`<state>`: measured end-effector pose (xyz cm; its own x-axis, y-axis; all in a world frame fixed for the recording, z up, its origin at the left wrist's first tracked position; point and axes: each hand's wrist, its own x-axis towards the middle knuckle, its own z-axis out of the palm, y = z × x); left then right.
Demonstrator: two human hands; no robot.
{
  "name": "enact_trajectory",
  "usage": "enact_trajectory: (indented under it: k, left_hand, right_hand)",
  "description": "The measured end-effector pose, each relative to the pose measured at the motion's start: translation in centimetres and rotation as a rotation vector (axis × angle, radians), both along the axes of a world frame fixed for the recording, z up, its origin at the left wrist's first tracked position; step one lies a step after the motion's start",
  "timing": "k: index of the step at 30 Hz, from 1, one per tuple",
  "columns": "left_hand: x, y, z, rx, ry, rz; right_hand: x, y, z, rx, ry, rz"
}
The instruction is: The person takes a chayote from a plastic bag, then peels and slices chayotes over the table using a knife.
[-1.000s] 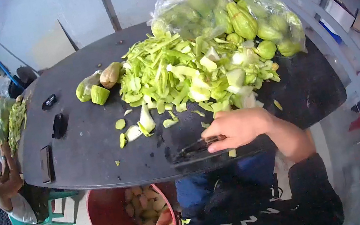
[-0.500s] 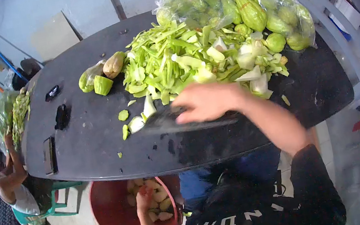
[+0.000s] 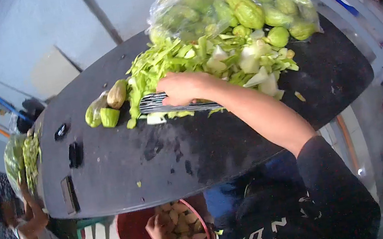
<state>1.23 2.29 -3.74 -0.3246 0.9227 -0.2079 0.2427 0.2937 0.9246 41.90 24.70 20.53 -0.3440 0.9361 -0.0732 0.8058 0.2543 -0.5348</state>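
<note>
My right hand [image 3: 181, 88] is closed on a long flat blade that looks like a knife [image 3: 152, 104], striped with light. The knife lies against the near edge of a heap of green chayote peels and scraps [image 3: 222, 61] on the dark table. Lower down, my left hand [image 3: 157, 228] is inside a red tub [image 3: 135, 235], beside several peeled pale chayotes [image 3: 183, 222]. Its fingers look loosely apart, and I see nothing in them. Left of the heap sit a few whole or cut chayotes [image 3: 110, 117].
A clear plastic bag of chayotes [image 3: 247, 11] rests behind the heap. Dark small objects [image 3: 74, 155] and a phone-like slab [image 3: 69, 194] lie on the table's left. Another person [image 3: 34, 222] sits at far left by a bag of greens [image 3: 15, 154]. Metal railing [image 3: 381, 42] stands right.
My right hand has moved the knife away from me, pushing loose scraps from the table's middle into the heap. My left hand stays in the tub. The view has shifted slightly.
</note>
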Motion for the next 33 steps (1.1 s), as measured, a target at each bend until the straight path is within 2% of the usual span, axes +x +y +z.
enact_trajectory:
  k: [1, 2, 3, 4, 6, 7, 9, 12, 14, 15, 16, 17, 18, 19, 20, 21, 22, 24, 25, 28, 30, 32, 33]
  left_hand:
    - [-1.1, 0.3, 1.3, 0.108, -0.014, -0.016]
    - [-2.0, 0.7, 4.2, 0.076, -0.020, -0.103]
    - [-1.2, 0.8, 7.2, 0.257, -0.042, -0.150]
    - [-0.9, 1.1, 9.3, 0.377, -0.111, -0.083]
    - [0.5, 3.9, 13.4, 0.682, -0.153, -0.391]
    - [1.7, 4.8, 13.8, 0.763, -0.119, -0.206]
    - [8.6, 7.5, 19.6, 0.676, 0.033, -0.284]
    - [18.7, 12.9, 25.5, 0.547, 0.163, -0.710]
    - [26.9, 16.2, 27.5, 0.496, 0.168, -0.983]
    - [31.2, 18.0, 27.2, 0.494, 0.132, -1.086]
    - [36.1, 19.6, 28.3, 0.533, 0.218, -1.268]
    - [41.0, 20.4, 28.7, 0.413, 0.201, -1.310]
    - [45.7, 22.6, 27.3, 0.585, 0.376, -1.277]
    - [50.2, 24.4, 25.7, 0.787, 0.440, -1.211]
    - [54.2, 25.4, 25.0, 0.761, 0.618, -1.085]
    - [57.8, 27.2, 23.4, 0.752, 0.648, -0.983]
    - [60.3, 28.0, 22.7, 0.755, 0.642, -0.982]
    - [63.7, 28.2, 22.3, 0.499, 0.554, -0.590]
    - [64.3, 28.1, 22.4, 0.496, 0.556, -0.592]
    - [64.9, 27.6, 22.3, 0.392, 0.436, -0.588]
    - [65.6, 27.8, 23.4, 0.323, 0.325, -0.471]
    - [66.4, 30.0, 22.1, 0.352, 0.306, -0.438]
    - [66.3, 30.4, 21.7, 0.315, 0.123, -0.445]
  right_hand:
    - [1.5, -0.2, -0.1, 0.003, 0.001, -0.032]
    - [3.2, -0.5, -0.4, 0.060, 0.077, 0.031]
    - [4.9, -1.0, -0.7, 0.117, 0.150, 0.096]
    - [6.6, -2.4, 0.0, 0.115, 0.152, 0.065]
    - [10.5, -5.4, 2.0, -0.074, 0.297, -0.005]
    - [12.3, -6.4, 2.7, -0.083, 0.330, -0.084]
    - [16.5, -7.7, 3.0, -0.018, 0.452, -0.206]
    - [23.6, -9.0, 1.7, 0.244, 0.662, -0.311]
    - [26.8, -10.3, 0.5, 0.417, 0.885, -0.335]
    - [28.5, -10.6, 0.0, 0.475, 0.898, -0.362]
    - [29.4, -10.8, -0.2, 0.588, 0.915, -0.385]
    - [30.1, -10.6, -0.7, 0.702, 0.935, -0.458]
    - [30.8, -10.4, -1.1, 0.816, 0.948, -0.529]
    - [30.9, -10.4, -1.2, 0.813, 0.949, -0.531]
    - [30.7, -10.4, -1.1, 0.955, 0.989, -0.686]
    - [30.6, -10.6, -0.9, 1.098, 1.018, -0.841]
    - [30.8, -11.1, -0.7, 1.100, 1.012, -0.839]
    - [31.6, -11.9, -0.7, 1.247, 0.829, -1.081]
    - [32.4, -11.6, -0.8, 1.368, 0.721, -1.151]
    - [31.9, -12.6, 0.0, 1.431, 0.571, -1.224]
    - [31.1, -12.7, 0.2, 1.408, 0.624, -1.232]
    - [31.3, -12.2, -0.2, 1.401, 0.612, -1.242]
    - [31.3, -12.0, -0.3, 1.425, 0.587, -1.182]
